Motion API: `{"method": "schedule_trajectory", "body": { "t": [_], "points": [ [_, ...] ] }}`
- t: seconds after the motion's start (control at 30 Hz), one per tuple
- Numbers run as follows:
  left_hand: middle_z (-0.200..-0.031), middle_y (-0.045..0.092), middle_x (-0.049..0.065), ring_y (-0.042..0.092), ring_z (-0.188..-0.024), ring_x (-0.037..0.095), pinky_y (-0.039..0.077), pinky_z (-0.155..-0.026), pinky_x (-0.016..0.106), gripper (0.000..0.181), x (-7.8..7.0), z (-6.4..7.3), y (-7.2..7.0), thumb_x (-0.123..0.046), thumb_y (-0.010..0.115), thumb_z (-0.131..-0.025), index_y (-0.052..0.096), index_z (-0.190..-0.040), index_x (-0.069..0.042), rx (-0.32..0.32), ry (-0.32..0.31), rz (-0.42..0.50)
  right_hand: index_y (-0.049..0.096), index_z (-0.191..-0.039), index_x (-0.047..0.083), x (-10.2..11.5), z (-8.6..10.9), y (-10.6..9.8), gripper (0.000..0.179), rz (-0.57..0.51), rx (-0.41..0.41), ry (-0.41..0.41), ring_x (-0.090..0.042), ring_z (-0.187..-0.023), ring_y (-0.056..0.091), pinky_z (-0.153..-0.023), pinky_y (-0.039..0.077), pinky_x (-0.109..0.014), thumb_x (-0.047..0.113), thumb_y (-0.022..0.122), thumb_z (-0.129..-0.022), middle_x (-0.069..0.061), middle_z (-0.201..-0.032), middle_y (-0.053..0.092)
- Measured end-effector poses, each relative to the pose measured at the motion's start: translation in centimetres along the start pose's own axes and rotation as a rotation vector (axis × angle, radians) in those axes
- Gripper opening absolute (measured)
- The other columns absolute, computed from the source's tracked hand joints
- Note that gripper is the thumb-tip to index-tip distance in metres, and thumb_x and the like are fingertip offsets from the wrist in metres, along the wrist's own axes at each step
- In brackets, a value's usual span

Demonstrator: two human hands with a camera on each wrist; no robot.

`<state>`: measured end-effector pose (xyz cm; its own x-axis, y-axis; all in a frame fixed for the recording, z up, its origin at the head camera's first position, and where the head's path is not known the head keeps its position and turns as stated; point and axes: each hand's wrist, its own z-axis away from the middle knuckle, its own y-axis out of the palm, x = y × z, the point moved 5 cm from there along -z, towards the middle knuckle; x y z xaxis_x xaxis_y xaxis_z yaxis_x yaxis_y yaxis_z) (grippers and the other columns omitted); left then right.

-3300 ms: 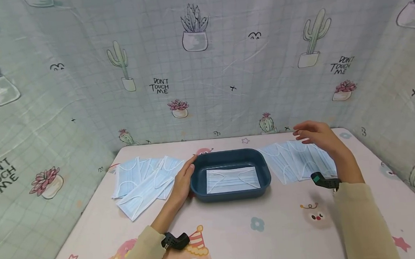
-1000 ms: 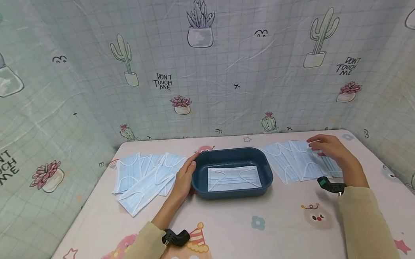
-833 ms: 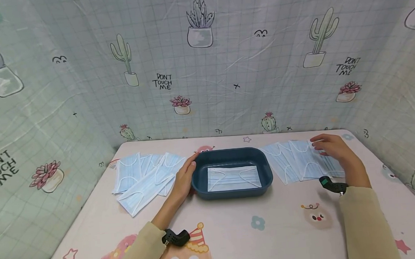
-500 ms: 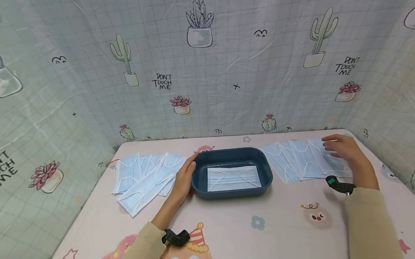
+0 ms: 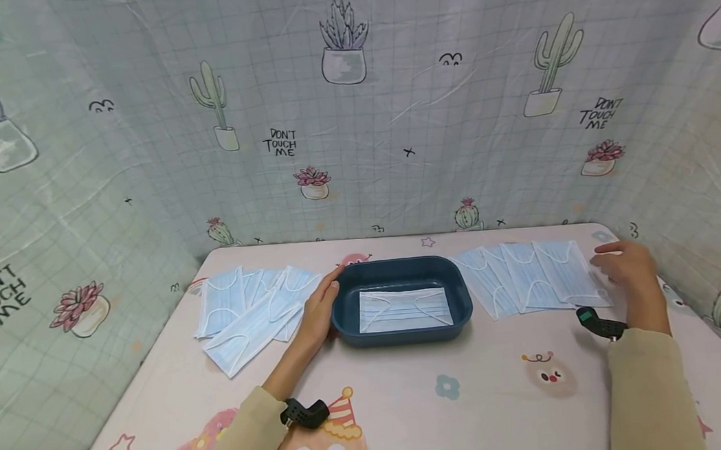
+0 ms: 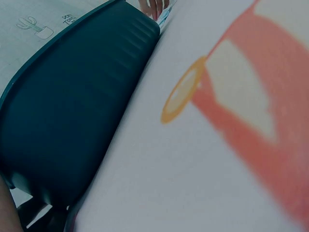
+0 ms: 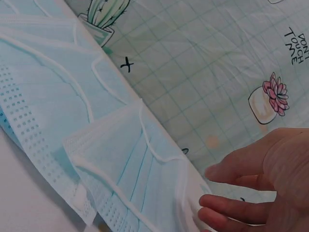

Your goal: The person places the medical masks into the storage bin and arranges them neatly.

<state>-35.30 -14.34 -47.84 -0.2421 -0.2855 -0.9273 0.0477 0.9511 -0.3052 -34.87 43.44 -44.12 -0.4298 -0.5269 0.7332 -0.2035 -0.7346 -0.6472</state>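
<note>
A dark blue plastic tray (image 5: pixel 402 339) stands mid-table with a pale blue face mask (image 5: pixel 405 310) lying flat inside. My left hand (image 5: pixel 318 315) holds the tray's left end, thumb at the rim; its other fingers are mostly hidden. Right of the tray, several face masks (image 5: pixel 525 277) lie overlapped in a fan. My right hand (image 5: pixel 633 274) is just beyond the rightmost mask (image 5: pixel 566 271), close to its right edge. In the right wrist view its thumb and fingers are spread apart, with nothing visible between them. Whether a fingertip touches the mask edge I cannot tell.
More face masks (image 5: pixel 254 314) overlap in a loose pile left of the tray. The pale pink tablecloth (image 5: pixel 502 409) has cartoon prints. A patterned curtain (image 5: pixel 393 147) hangs right behind the table and along both sides.
My right hand comes down onto the right-hand masks and moves right, past their edge. The rightmost mask has slid right, more of it now uncovered. Left hand and tray stay put.
</note>
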Motion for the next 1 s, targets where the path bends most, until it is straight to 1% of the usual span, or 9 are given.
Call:
{"method": "schedule_trajectory", "body": {
  "t": [0.07, 0.17, 0.2, 0.27, 0.43, 0.57, 0.7, 0.83, 1.0],
  "points": [
    [-0.166, 0.041, 0.002, 0.033, -0.156, 0.03, 0.023, -0.128, 0.059, 0.045, -0.1, -0.1, 0.0, -0.036, 0.038, -0.113, 0.045, -0.157, -0.029, 0.0, 0.001, 0.009, 0.034, -0.155, -0.004, 0.1, -0.2, 0.4, 0.064, 0.012, 0.018, -0.005, -0.054, -0.127, 0.041, -0.106, 0.045, -0.064, 0.022, 0.056, -0.101, -0.039, -0.156, 0.028],
    [-0.167, 0.038, 0.004, 0.03, -0.158, 0.032, 0.02, -0.128, 0.06, 0.047, -0.1, -0.3, 0.0, -0.033, 0.036, -0.113, 0.042, -0.159, -0.022, 0.006, 0.002, 0.017, 0.024, -0.161, -0.001, 0.3, -0.6, 1.1, 0.075, 0.018, 0.05, -0.001, -0.057, -0.138, 0.032, -0.114, 0.035, -0.071, 0.024, 0.061, -0.1, -0.038, -0.162, 0.02],
    [-0.167, 0.038, 0.004, 0.03, -0.158, 0.032, 0.02, -0.128, 0.059, 0.048, -0.2, -0.3, 0.0, -0.033, 0.036, -0.113, 0.041, -0.16, -0.021, 0.008, 0.003, 0.02, 0.022, -0.162, 0.0, 0.4, -0.7, 1.3, 0.078, 0.027, 0.052, 0.0, -0.058, -0.14, 0.029, -0.114, 0.033, -0.073, 0.023, 0.061, -0.099, -0.038, -0.163, 0.019],
    [-0.167, 0.038, 0.003, 0.03, -0.158, 0.031, 0.02, -0.128, 0.059, 0.048, -0.3, -0.3, -0.1, -0.034, 0.036, -0.113, 0.042, -0.159, -0.022, 0.008, 0.004, 0.019, 0.02, -0.162, 0.001, 0.7, -0.9, 1.6, 0.08, 0.05, 0.045, -0.019, -0.058, -0.142, 0.028, -0.113, 0.032, -0.074, 0.021, 0.063, -0.098, -0.037, -0.162, 0.023],
    [-0.165, 0.042, 0.001, 0.034, -0.156, 0.03, 0.023, -0.127, 0.06, 0.048, -0.3, -0.3, -0.2, -0.039, 0.038, -0.112, 0.044, -0.158, -0.024, 0.001, 0.014, 0.011, 0.026, -0.158, -0.004, 1.0, -1.1, 2.0, 0.077, 0.126, 0.031, -0.092, -0.059, -0.134, 0.036, -0.108, 0.036, -0.074, 0.009, 0.066, -0.093, -0.038, -0.155, 0.035],
    [-0.164, 0.044, 0.0, 0.035, -0.155, 0.029, 0.024, -0.127, 0.058, 0.048, -0.2, -0.2, -0.2, -0.039, 0.038, -0.112, 0.046, -0.157, -0.026, -0.014, 0.027, -0.01, 0.03, -0.157, -0.004, 0.9, -1.5, 2.4, 0.075, 0.135, 0.037, -0.12, -0.058, -0.128, 0.04, -0.105, 0.042, -0.07, 0.004, 0.067, -0.092, -0.04, -0.152, 0.036],
    [-0.162, 0.046, -0.001, 0.036, -0.155, 0.027, 0.023, -0.129, 0.055, 0.046, -0.1, 0.1, -0.3, -0.037, 0.039, -0.112, 0.049, -0.155, -0.027, -0.035, 0.032, -0.031, 0.034, -0.155, -0.002, 0.6, -1.7, 2.8, 0.072, 0.137, 0.044, -0.112, -0.057, -0.126, 0.041, -0.104, 0.046, -0.067, 0.004, 0.067, -0.092, -0.04, -0.151, 0.034],
    [-0.162, 0.046, -0.001, 0.036, -0.155, 0.027, 0.023, -0.129, 0.054, 0.046, -0.1, 0.1, -0.2, -0.036, 0.039, -0.112, 0.048, -0.155, -0.024, -0.029, 0.04, -0.032, 0.036, -0.154, -0.001, 0.3, -1.5, 2.8, 0.07, 0.139, 0.06, -0.104, -0.058, -0.127, 0.039, -0.104, 0.044, -0.07, 0.004, 0.068, -0.091, -0.041, -0.152, 0.032],
    [-0.161, 0.048, 0.0, 0.037, -0.154, 0.027, 0.025, -0.128, 0.054, 0.047, 0.0, 0.0, -0.2, -0.036, 0.04, -0.111, 0.049, -0.155, -0.021, -0.035, 0.046, -0.027, 0.04, -0.151, -0.002, 0.2, -1.3, 2.6, 0.065, 0.137, 0.082, -0.123, -0.06, -0.128, 0.035, -0.104, 0.036, -0.074, 0.005, 0.065, -0.091, -0.042, -0.152, 0.03]
  ]
}}
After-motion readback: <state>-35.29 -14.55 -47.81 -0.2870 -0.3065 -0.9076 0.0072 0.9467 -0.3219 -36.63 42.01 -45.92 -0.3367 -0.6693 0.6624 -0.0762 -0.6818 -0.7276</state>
